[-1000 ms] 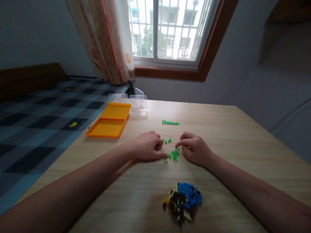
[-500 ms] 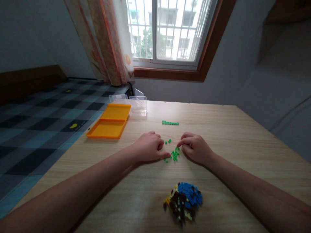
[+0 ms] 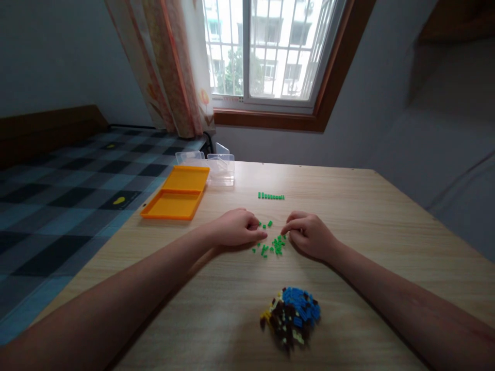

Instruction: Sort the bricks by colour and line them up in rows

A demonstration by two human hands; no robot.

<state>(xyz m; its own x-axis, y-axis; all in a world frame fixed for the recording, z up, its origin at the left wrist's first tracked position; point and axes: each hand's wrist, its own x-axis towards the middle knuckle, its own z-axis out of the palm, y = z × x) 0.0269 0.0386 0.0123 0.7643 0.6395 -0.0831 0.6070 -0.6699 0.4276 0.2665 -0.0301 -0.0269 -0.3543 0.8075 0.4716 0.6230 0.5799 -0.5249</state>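
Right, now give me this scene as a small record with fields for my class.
Left hand: beside scattered green pieces; grip unclear
Right hand: index finger by their right side
Green row: lined up beyond both hands
Mixed heap: blue, dark brown, yellow, cream; nearest the camera
Orange case: open, on the left of the table
Clear plastic containers: just beyond the case

tiny green bricks [image 3: 278, 245], loosely clustered, a few strays [image 3: 270, 223] nearby, a straight green row [image 3: 271, 196] farther back
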